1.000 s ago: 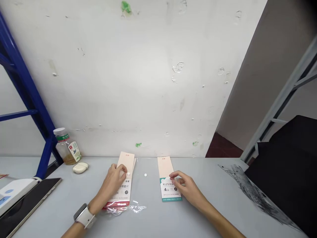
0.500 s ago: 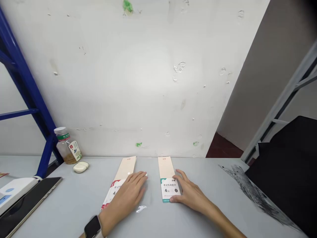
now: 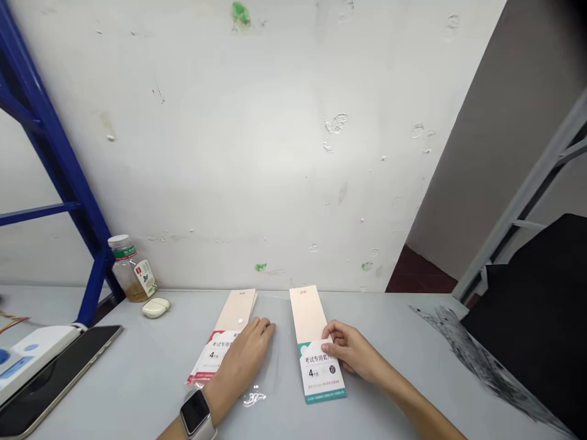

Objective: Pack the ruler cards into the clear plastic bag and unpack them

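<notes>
A ruler set package (image 3: 323,373) with a teal-edged white label and a cream upper part lies tilted slightly on the table. My right hand (image 3: 351,351) pinches its right edge, thumb on top of the label and fingers curled at the side. To the left is a second ruler set package (image 3: 213,354), this one with a red-edged label. My left hand (image 3: 247,357), wearing a watch, rests over its right side with the fingers curled down; their tips and anything under them are hidden. Clear plastic film (image 3: 266,382) shows beside that hand.
At the back left stand a jar (image 3: 132,269) and a small cream case (image 3: 156,307). A phone (image 3: 59,373) lies by a white device (image 3: 32,360) on the left. A blue frame (image 3: 68,159) rises there. Black material (image 3: 536,318) hangs at the right.
The teal package has slid towards me and tilted, its label's lower edge now showing. My right hand has gone from spread fingers to a pinch. My left fingers have curled in.
</notes>
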`<control>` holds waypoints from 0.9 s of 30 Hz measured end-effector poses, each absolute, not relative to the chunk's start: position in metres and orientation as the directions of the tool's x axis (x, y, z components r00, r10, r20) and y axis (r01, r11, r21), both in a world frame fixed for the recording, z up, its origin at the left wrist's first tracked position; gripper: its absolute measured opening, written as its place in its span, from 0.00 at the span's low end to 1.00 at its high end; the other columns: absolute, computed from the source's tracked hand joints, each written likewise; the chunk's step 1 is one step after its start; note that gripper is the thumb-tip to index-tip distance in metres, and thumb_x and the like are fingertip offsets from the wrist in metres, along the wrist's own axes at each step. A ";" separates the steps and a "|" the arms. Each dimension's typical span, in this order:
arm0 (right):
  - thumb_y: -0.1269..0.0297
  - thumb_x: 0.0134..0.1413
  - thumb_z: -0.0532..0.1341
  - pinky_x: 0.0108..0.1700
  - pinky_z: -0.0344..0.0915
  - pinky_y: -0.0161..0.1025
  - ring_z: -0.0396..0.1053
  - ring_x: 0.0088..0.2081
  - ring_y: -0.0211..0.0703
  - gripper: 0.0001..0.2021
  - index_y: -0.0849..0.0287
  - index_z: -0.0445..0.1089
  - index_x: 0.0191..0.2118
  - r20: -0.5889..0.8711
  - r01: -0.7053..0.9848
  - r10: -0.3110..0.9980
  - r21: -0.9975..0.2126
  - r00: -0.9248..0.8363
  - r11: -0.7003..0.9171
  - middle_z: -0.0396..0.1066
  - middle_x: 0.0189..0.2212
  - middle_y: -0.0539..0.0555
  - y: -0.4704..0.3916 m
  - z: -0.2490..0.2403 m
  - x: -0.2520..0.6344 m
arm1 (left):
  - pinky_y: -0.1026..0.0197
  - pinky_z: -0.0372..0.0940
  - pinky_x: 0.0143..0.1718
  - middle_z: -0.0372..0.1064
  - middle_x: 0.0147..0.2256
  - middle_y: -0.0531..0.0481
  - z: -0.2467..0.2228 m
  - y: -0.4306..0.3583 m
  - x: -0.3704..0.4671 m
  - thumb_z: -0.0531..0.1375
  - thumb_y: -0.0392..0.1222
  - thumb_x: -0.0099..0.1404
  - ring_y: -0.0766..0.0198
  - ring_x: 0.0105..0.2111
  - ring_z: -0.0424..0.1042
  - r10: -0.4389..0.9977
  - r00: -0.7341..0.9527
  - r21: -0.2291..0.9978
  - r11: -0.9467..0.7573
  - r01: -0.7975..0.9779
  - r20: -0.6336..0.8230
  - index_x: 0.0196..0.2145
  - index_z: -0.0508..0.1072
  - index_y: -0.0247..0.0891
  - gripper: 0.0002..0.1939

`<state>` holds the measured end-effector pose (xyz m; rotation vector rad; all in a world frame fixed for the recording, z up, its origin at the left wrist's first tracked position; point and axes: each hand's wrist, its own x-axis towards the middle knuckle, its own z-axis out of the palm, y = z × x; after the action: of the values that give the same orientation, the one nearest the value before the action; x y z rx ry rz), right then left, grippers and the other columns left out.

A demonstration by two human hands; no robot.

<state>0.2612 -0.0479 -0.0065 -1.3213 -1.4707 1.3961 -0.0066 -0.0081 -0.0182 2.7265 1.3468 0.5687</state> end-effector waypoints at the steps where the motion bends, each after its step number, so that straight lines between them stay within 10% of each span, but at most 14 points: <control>1: 0.52 0.50 0.64 0.18 0.45 0.30 0.55 0.20 0.31 0.15 0.53 0.62 0.38 -0.163 0.167 0.957 -0.978 -0.238 -0.125 0.62 0.25 0.44 -0.049 -0.007 0.259 | 0.52 0.64 0.41 0.70 0.41 0.44 -0.016 -0.008 -0.006 0.44 0.28 0.67 0.52 0.41 0.69 0.779 0.549 0.205 -0.616 0.761 0.304 0.44 0.71 0.41 0.19; 8: 0.52 0.47 0.67 0.14 0.48 0.29 0.53 0.14 0.28 0.33 0.51 0.54 0.56 -0.250 0.100 0.926 -0.968 -0.283 -0.231 0.61 0.22 0.40 -0.056 -0.012 0.252 | 0.53 0.62 0.41 0.69 0.41 0.46 -0.012 -0.008 -0.006 0.45 0.33 0.70 0.53 0.40 0.68 0.774 0.539 0.275 -0.626 0.730 0.332 0.46 0.71 0.44 0.17; 27: 0.51 0.48 0.66 0.19 0.68 0.34 0.68 0.20 0.35 0.29 0.55 0.59 0.54 -0.160 -0.001 0.948 -0.986 -0.274 -0.167 0.66 0.26 0.43 -0.054 -0.017 0.239 | 0.60 0.59 0.28 0.66 0.37 0.51 -0.008 -0.020 0.007 0.44 0.39 0.73 0.61 0.30 0.69 0.757 0.589 0.311 -0.653 0.690 0.283 0.42 0.70 0.45 0.15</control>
<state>0.2391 -0.0540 -0.0165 -1.1694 -1.3086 1.5502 0.0074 -0.0202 -0.0081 2.6475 1.2170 0.5911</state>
